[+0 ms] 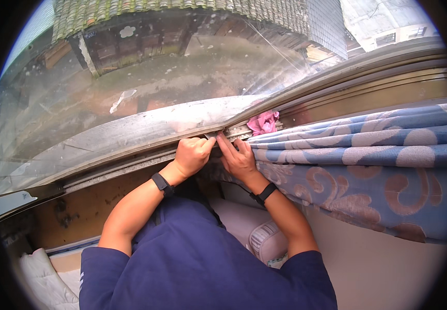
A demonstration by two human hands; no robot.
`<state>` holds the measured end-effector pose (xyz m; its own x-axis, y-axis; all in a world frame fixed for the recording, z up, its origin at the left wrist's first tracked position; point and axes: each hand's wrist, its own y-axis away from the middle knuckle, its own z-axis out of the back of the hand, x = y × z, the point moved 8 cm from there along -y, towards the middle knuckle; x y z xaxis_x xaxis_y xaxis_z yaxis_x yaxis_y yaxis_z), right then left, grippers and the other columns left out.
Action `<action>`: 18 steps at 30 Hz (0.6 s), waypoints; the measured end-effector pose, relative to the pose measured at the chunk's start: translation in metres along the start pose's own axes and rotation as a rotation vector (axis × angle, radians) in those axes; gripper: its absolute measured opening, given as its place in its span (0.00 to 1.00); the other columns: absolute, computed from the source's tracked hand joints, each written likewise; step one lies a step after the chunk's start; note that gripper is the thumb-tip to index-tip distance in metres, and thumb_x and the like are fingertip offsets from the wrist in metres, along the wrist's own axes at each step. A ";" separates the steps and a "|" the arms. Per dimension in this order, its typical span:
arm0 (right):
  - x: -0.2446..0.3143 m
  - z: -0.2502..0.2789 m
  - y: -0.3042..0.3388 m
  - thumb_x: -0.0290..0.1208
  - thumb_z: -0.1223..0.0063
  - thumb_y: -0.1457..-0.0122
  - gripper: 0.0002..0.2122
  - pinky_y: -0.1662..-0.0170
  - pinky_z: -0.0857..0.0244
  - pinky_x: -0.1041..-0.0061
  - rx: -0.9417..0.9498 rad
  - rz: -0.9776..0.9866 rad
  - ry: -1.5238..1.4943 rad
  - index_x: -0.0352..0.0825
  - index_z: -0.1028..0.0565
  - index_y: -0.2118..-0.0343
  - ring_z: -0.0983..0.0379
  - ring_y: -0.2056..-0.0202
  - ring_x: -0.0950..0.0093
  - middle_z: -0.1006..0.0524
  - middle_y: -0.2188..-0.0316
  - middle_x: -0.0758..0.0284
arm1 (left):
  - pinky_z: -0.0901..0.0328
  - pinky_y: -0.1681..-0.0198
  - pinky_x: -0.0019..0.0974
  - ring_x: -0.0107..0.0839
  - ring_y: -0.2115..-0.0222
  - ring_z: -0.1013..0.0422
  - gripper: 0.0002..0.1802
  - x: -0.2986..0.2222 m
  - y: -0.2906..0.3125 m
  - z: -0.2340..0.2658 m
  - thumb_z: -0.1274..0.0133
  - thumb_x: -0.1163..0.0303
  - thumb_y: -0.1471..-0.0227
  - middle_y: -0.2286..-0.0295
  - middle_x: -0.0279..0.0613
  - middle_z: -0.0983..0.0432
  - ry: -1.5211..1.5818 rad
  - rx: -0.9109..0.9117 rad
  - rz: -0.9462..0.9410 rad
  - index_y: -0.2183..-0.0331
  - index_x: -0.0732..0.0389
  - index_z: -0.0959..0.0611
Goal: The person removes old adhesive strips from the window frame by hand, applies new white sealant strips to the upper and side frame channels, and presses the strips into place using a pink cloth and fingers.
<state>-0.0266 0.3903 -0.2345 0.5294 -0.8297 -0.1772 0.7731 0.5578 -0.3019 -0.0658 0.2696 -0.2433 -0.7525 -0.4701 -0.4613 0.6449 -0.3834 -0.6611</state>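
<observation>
My left hand (195, 154) is curled closed at the inner edge of the window frame (146, 146). A small greyish sliver shows at its fingertips, too small to name. Right beside it is my right hand (238, 159), with its forefinger stretched out against the frame near the meeting edge of the sash and the other fingers partly bent. Nothing shows in its grasp. A crumpled pink cloth or plastic piece (263, 123) lies in the window track, just beyond my right hand. The sill track (117, 168) below my left hand looks dusty and worn.
A blue patterned curtain (357, 155) hangs bunched to the right, close to my right hand. The large glass pane (182, 77) spans the far side, with tiled roofs outside. Below are a pale rolled cushion (267, 240) and white bedding (48, 281).
</observation>
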 end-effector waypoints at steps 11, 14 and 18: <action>0.005 0.007 -0.023 0.30 0.43 0.53 0.25 0.61 0.38 0.66 0.009 -0.069 -0.066 0.33 0.28 0.48 0.32 0.66 0.68 0.25 0.52 0.65 | 0.35 0.79 0.39 0.35 0.82 0.30 0.07 -0.003 -0.001 0.004 0.44 0.74 0.57 0.84 0.36 0.31 0.008 -0.006 0.017 0.70 0.58 0.19; 0.004 0.006 -0.026 0.30 0.44 0.52 0.23 0.60 0.38 0.65 0.018 -0.090 -0.073 0.34 0.28 0.50 0.32 0.65 0.66 0.25 0.54 0.65 | 0.35 0.80 0.39 0.35 0.83 0.30 0.05 -0.003 -0.003 0.005 0.46 0.74 0.59 0.85 0.36 0.31 -0.006 -0.028 0.005 0.73 0.59 0.21; 0.004 0.005 -0.025 0.29 0.45 0.52 0.21 0.60 0.38 0.64 0.013 -0.115 -0.116 0.33 0.27 0.52 0.32 0.64 0.65 0.26 0.55 0.65 | 0.35 0.78 0.41 0.37 0.82 0.29 0.05 0.000 0.001 -0.002 0.42 0.74 0.54 0.83 0.38 0.29 0.025 0.028 0.020 0.70 0.58 0.19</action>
<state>-0.0419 0.3728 -0.2225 0.4730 -0.8805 -0.0324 0.8353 0.4598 -0.3014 -0.0655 0.2707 -0.2450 -0.7423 -0.4579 -0.4891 0.6630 -0.3967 -0.6348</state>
